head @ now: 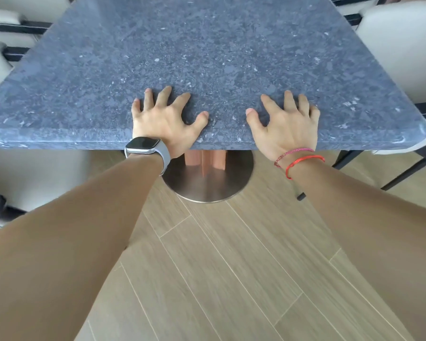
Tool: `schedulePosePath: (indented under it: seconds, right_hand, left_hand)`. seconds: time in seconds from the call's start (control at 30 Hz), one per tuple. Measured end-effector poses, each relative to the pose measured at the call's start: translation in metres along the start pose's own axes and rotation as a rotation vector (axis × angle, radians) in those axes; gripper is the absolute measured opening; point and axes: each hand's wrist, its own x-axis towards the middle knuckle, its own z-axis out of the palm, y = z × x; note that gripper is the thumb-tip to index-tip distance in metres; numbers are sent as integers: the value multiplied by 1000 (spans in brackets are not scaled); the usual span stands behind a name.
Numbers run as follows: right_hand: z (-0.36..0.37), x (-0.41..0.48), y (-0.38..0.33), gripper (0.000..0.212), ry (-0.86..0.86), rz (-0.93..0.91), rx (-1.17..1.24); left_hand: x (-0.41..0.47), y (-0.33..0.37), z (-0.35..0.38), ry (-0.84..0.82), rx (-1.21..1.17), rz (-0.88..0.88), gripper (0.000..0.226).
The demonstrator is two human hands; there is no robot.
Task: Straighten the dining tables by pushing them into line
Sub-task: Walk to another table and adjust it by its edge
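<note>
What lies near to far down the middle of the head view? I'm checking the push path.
Floor → round base → pedestal → table edge → tabletop.

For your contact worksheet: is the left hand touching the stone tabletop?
Touching. The head view shows the left hand spread flat on the stone tabletop, fingertips pressed to its surface near the front edge.

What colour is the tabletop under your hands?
Speckled blue-grey stone tabletop, seen in the head view.

2 hands (166,121) (284,125) — flat on table (207,45)
</note>
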Motion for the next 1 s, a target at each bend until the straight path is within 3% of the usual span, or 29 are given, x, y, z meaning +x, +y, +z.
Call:
schedulePosePath:
  seconds: [0.33, 1.0]
  right_hand:
    - [8, -1, 2, 51, 185, 7, 48]
    - [17, -3, 4, 43, 298, 3, 58]
  left_hand:
    - [-2, 2, -2, 30, -14, -5, 72]
    - [-2, 3, 1, 66, -2, -1, 70]
